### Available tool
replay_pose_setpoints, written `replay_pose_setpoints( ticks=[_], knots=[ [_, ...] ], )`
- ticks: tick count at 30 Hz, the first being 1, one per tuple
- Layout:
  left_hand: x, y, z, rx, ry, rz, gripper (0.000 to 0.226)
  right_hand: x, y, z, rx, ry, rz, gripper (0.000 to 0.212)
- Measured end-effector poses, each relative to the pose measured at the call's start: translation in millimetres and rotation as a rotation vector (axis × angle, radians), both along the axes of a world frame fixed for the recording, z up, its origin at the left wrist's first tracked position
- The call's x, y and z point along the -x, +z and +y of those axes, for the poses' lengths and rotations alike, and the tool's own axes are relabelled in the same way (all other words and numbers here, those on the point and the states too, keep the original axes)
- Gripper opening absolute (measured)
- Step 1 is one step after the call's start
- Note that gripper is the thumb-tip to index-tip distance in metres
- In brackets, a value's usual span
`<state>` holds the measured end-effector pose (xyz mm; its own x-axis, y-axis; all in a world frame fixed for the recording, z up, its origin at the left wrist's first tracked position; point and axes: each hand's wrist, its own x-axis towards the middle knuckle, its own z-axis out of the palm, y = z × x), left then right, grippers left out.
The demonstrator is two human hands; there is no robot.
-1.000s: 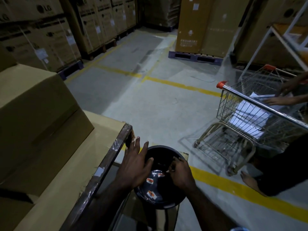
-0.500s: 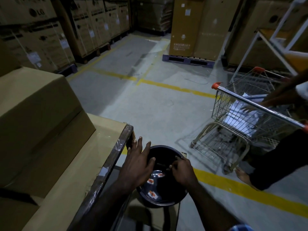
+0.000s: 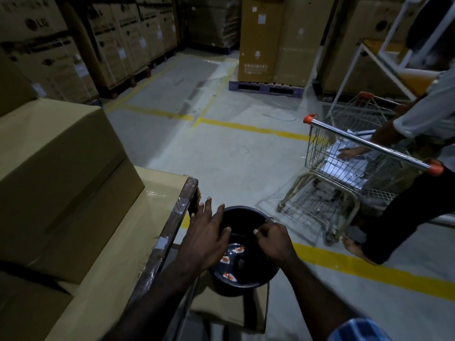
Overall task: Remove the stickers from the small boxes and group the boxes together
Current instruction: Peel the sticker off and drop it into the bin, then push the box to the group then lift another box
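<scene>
A black round bucket (image 3: 246, 284) stands on a flat piece of cardboard in front of me. Several small orange-and-white stickers (image 3: 225, 259) lie on its shiny bottom. My left hand (image 3: 205, 238) hovers over the bucket's left rim with the fingers spread and nothing in it. My right hand (image 3: 273, 238) is over the right rim, fingertips pinched together; whether a sticker is between them cannot be made out. No small box shows near my hands.
Large cardboard boxes (image 3: 61, 168) are stacked on a wrapped pallet at my left. A wire shopping cart (image 3: 344, 168) with white items stands at right, where another person (image 3: 423, 168) reaches in. Tall cartons (image 3: 270, 40) on pallets line the back; yellow lines mark the floor.
My hands have stayed over the bucket, the left one shifting slightly. The other person has leaned further in at the cart. My view has tilted a little.
</scene>
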<state>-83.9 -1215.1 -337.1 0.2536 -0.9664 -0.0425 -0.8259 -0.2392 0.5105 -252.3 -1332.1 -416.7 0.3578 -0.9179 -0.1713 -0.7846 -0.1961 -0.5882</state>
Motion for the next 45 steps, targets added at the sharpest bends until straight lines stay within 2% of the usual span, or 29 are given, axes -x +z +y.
replay_pose_setpoints(
  ticks=[6,11,19,24,28,34,45],
  knots=[
    [8.3,6.3,4.5,0.025,0.014,-0.008,0.062,-3.4,28.0,6.0,0.087,0.03,-0.107,0.039],
    [24.8,24.1,12.3,0.056,0.06,-0.029,0.061,-5.4,79.7,19.9,0.154,0.091,-0.227,0.025],
    [52.2,64.7,30.1,0.187,0.224,-0.125,0.068,12.0,154.9,29.0,0.335,0.301,-0.432,0.026],
    [80.3,106.7,59.4,0.27,0.357,-0.12,0.056,20.5,193.5,44.8,0.424,0.392,-0.565,0.023],
    [93.1,137.7,98.5,0.33,0.444,-0.111,0.063,10.6,218.9,69.0,0.464,0.477,-0.654,0.023],
    [89.9,172.6,180.6,0.436,0.59,-0.212,0.061,-19.9,256.2,139.7,0.46,0.637,-0.791,0.023],
    [90.7,217.5,406.7,0.543,0.824,-0.39,0.061,-63.4,305.7,358.9,0.416,0.912,-0.988,0.027]
  ],
)
